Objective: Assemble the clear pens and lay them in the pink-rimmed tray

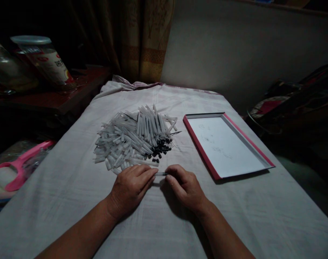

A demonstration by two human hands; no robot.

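Dim room, cloth-covered tabletop. Lidded jar on side cabinet beyond left edge; contents unclear. Translucent tube pile mid-tabletop, black caps at its right; presumably kept within reach. Nearer the front edge, left hand and right hand pinch one thin tube between them, likely for alignment. Shallow tray toward right edge: white base, dark marks, unidentifiable.

Greyish-white tubes, black caps, pinkish-red-edged white tray

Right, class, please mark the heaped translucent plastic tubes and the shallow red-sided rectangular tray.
Heaped translucent plastic tubes (126, 138): head view, middle of the heap.
Shallow red-sided rectangular tray (202, 147): head view, left red wall.
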